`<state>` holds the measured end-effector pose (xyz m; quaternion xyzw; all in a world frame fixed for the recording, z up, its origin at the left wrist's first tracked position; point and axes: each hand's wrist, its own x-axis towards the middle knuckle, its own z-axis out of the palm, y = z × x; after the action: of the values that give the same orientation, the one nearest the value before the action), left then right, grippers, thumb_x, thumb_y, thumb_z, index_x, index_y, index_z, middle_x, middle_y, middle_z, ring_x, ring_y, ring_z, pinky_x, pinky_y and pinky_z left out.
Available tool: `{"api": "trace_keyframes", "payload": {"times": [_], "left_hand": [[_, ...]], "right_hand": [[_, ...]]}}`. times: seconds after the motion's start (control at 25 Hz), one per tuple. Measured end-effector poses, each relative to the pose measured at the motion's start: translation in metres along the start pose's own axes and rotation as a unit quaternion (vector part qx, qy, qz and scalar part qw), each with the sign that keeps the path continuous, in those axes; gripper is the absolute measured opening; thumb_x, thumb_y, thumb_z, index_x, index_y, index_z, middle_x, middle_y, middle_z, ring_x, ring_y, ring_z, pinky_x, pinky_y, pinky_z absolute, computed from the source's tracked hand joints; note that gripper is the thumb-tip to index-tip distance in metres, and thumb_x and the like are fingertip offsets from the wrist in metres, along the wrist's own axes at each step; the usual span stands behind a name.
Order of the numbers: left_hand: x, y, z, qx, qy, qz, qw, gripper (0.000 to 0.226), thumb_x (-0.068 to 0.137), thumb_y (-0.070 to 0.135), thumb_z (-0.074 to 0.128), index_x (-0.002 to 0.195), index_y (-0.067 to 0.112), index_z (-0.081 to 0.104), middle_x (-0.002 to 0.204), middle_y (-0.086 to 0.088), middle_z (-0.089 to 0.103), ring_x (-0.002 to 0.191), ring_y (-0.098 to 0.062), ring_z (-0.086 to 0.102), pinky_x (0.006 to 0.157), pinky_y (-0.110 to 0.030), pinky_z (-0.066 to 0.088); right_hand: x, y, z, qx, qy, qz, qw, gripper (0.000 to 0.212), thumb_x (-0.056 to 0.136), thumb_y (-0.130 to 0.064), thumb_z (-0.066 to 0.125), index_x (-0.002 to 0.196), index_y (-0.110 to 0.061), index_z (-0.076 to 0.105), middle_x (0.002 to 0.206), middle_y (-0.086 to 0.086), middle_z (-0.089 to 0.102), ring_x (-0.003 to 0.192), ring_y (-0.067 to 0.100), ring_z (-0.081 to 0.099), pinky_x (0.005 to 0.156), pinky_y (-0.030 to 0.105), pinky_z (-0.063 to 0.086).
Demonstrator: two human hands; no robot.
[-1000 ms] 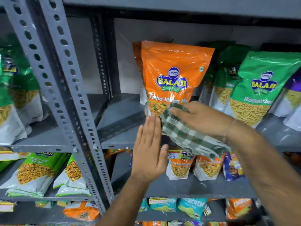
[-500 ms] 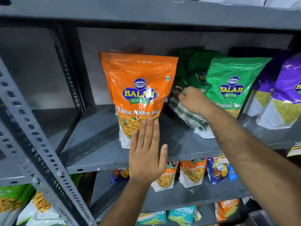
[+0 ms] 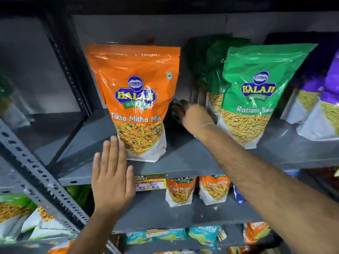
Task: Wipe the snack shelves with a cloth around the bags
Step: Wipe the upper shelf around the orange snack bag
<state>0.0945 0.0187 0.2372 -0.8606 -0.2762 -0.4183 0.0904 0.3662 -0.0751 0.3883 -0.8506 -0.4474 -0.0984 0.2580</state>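
A tall orange snack bag (image 3: 135, 99) stands upright on the grey metal shelf (image 3: 183, 162). To its right stands a green snack bag (image 3: 256, 92), with more green bags behind it. My right hand (image 3: 192, 116) reaches deep into the gap between the orange and green bags, closed on a cloth (image 3: 174, 110) that shows only as a dark bunch at my fingertips. My left hand (image 3: 111, 175) is flat and spread, fingers up, at the shelf's front edge, its fingertips touching the orange bag's lower left corner.
Purple snack bags (image 3: 322, 99) stand at the far right of the same shelf. A perforated grey upright (image 3: 40, 180) slants across the lower left. A price label (image 3: 150, 182) hangs on the shelf edge; smaller orange bags (image 3: 180, 191) sit on the shelf below.
My right hand has pushed the cloth further back between the orange and green bags, so the cloth is now mostly hidden. My left hand stays at the orange bag's base. The view has closed in.
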Motion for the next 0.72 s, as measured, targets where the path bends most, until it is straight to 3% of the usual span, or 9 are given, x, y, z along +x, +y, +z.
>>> {"api": "trace_keyframes", "payload": {"times": [0.2, 0.28, 0.36, 0.4, 0.44, 0.52, 0.6, 0.72], "left_hand": [[0.001, 0.003, 0.002, 0.031, 0.004, 0.013, 0.999, 0.065, 0.116, 0.035, 0.019, 0.176, 0.011, 0.012, 0.187, -0.005, 0.005, 0.173, -0.025, 0.010, 0.141, -0.048, 0.007], [0.001, 0.002, 0.002, 0.034, 0.002, 0.006, 0.999, 0.065, 0.116, 0.034, 0.020, 0.176, 0.009, 0.014, 0.186, -0.006, 0.008, 0.173, -0.025, 0.012, 0.141, -0.048, 0.009], [0.000, 0.003, 0.000, 0.027, -0.001, 0.003, 1.000, 0.064, 0.117, 0.033, 0.019, 0.175, 0.008, 0.017, 0.185, -0.008, 0.013, 0.173, -0.026, 0.014, 0.141, -0.047, 0.009], [0.001, 0.004, -0.001, 0.024, -0.003, 0.006, 1.000, 0.064, 0.117, 0.033, 0.019, 0.175, 0.007, 0.018, 0.185, -0.009, 0.015, 0.173, -0.026, 0.014, 0.141, -0.046, 0.009], [0.002, 0.003, -0.003, 0.020, -0.006, 0.008, 1.000, 0.064, 0.117, 0.033, 0.019, 0.175, 0.007, 0.017, 0.185, -0.009, 0.015, 0.173, -0.025, 0.014, 0.141, -0.045, 0.009], [0.005, -0.004, -0.008, 0.013, -0.015, 0.007, 1.000, 0.064, 0.117, 0.033, 0.019, 0.175, 0.007, 0.016, 0.186, -0.009, 0.013, 0.173, -0.024, 0.014, 0.141, -0.044, 0.010], [0.007, -0.010, -0.013, 0.005, -0.022, 0.007, 1.000, 0.064, 0.117, 0.032, 0.022, 0.175, 0.008, 0.015, 0.186, -0.007, 0.011, 0.173, -0.023, 0.012, 0.141, -0.043, 0.010], [0.011, -0.014, -0.015, 0.013, -0.034, 0.013, 0.999, 0.065, 0.116, 0.031, 0.026, 0.176, 0.010, 0.013, 0.186, -0.006, 0.011, 0.173, -0.021, 0.011, 0.141, -0.044, 0.011]], "right_hand": [[-0.028, 0.012, 0.039, 0.072, -0.164, -0.007, 0.984, 0.061, 0.090, -0.076, 0.037, 0.112, -0.027, 0.066, 0.108, 0.014, 0.073, 0.093, 0.037, 0.067, 0.080, 0.043, 0.056], [-0.030, 0.017, 0.040, 0.081, -0.186, -0.038, 0.978, 0.059, 0.092, -0.073, 0.038, 0.126, -0.032, 0.060, 0.127, 0.009, 0.067, 0.111, 0.034, 0.063, 0.095, 0.046, 0.051], [-0.032, 0.019, 0.039, 0.045, -0.195, -0.075, 0.977, 0.057, 0.098, -0.063, 0.039, 0.145, -0.032, 0.046, 0.148, 0.006, 0.052, 0.134, 0.034, 0.049, 0.112, 0.048, 0.037], [-0.034, 0.019, 0.037, 0.037, -0.195, -0.078, 0.977, 0.056, 0.100, -0.059, 0.039, 0.149, -0.032, 0.041, 0.152, 0.006, 0.048, 0.137, 0.034, 0.045, 0.115, 0.047, 0.034], [-0.033, 0.019, 0.038, 0.048, -0.191, -0.067, 0.978, 0.053, 0.101, -0.055, 0.040, 0.148, -0.031, 0.042, 0.150, 0.007, 0.050, 0.135, 0.035, 0.047, 0.112, 0.046, 0.036], [-0.029, 0.015, 0.041, 0.113, -0.160, -0.030, 0.980, 0.042, 0.102, -0.049, 0.046, 0.138, -0.029, 0.051, 0.134, 0.012, 0.064, 0.118, 0.037, 0.060, 0.093, 0.042, 0.047], [-0.014, 0.012, 0.044, 0.151, -0.106, 0.004, 0.983, 0.030, 0.102, -0.039, 0.050, 0.124, -0.022, 0.059, 0.118, 0.017, 0.070, 0.104, 0.038, 0.065, 0.077, 0.035, 0.044], [0.019, 0.008, 0.038, 0.151, -0.042, 0.034, 0.987, 0.029, 0.103, -0.024, 0.047, 0.130, -0.018, 0.057, 0.120, 0.020, 0.069, 0.106, 0.041, 0.065, 0.077, 0.033, 0.042]]}}
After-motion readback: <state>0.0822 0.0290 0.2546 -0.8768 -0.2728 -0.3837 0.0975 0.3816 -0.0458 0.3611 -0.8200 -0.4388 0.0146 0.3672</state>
